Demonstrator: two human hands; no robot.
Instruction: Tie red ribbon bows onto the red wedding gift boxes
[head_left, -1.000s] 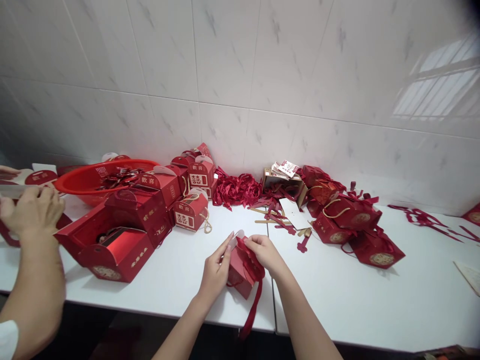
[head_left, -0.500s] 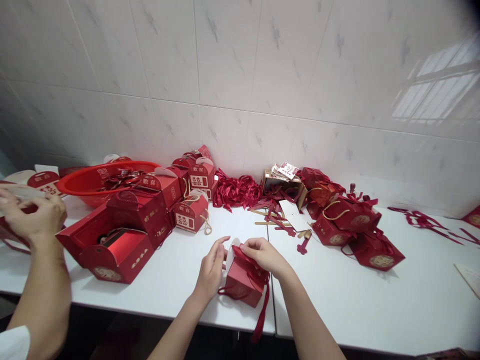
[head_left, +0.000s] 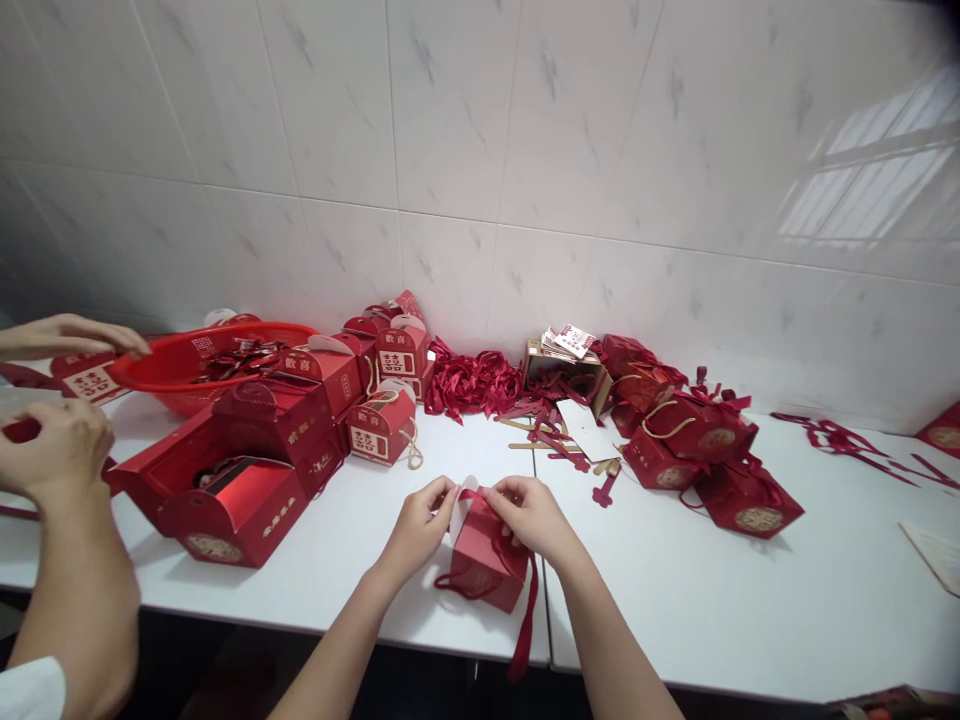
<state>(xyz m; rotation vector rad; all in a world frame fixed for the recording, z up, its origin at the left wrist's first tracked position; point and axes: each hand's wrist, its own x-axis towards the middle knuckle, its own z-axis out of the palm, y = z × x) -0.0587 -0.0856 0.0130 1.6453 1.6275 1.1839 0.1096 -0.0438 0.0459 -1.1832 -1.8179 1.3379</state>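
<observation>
A small red gift box stands at the table's front edge, with a red cord handle on its side. My left hand pinches a red ribbon at the box's top left, beside a pale rounded flap. From the right, my right hand is closed on the same ribbon just above the box. A short stretch of ribbon spans between the fingertips, and a long tail hangs down past the table edge. The fingers partly hide the box's top.
Red boxes and a red plastic basket sit left. A ribbon heap and an open carton with cards lie behind. Finished-looking boxes are stacked right. Other people's hands work at far left.
My left hand has come in to the ribbon and closed on it; before, its fingers were apart beside the box. At far left, another hand has appeared by the basket.
</observation>
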